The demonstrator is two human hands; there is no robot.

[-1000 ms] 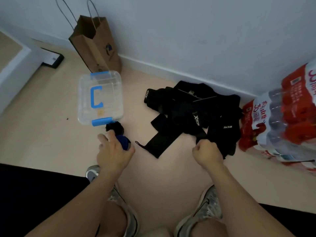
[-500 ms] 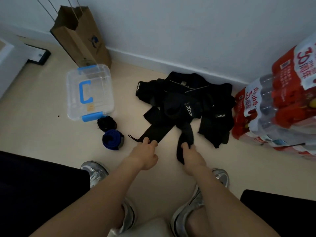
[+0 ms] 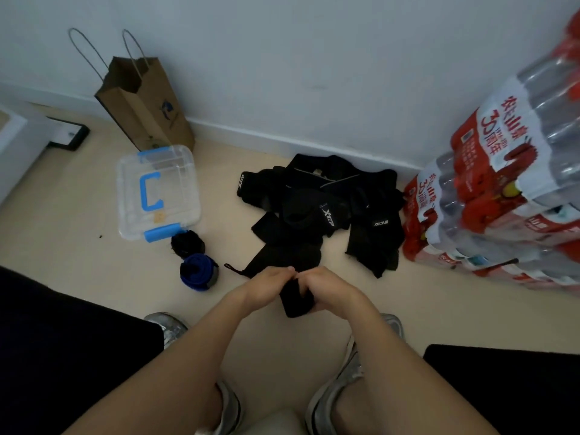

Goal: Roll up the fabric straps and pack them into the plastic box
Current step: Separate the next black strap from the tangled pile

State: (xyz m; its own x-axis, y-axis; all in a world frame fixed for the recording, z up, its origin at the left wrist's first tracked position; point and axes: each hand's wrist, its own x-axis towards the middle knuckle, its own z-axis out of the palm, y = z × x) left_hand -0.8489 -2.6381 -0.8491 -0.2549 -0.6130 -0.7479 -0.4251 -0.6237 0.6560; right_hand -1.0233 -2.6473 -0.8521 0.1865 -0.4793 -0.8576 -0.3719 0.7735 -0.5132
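A heap of black fabric straps [image 3: 323,208] lies on the floor by the wall. My left hand [image 3: 266,287] and my right hand [image 3: 329,290] meet just in front of it, both gripping the near end of one black strap [image 3: 296,301] bunched between them. A clear plastic box [image 3: 158,191] with a blue handle and blue clips stands lidded to the left. Beside its near corner sit a rolled black strap [image 3: 187,243] and a rolled blue strap [image 3: 198,271].
A brown paper bag [image 3: 146,105] stands against the wall behind the box. Shrink-wrapped packs of water bottles [image 3: 502,189] are stacked at the right. A black-framed item [image 3: 69,136] lies far left. My two shoes [image 3: 345,381] rest on the beige floor below my hands.
My left hand left the blue roll beside the box and crossed to the heap. Both hands took hold of a strap end and have come together, bunching it between them.
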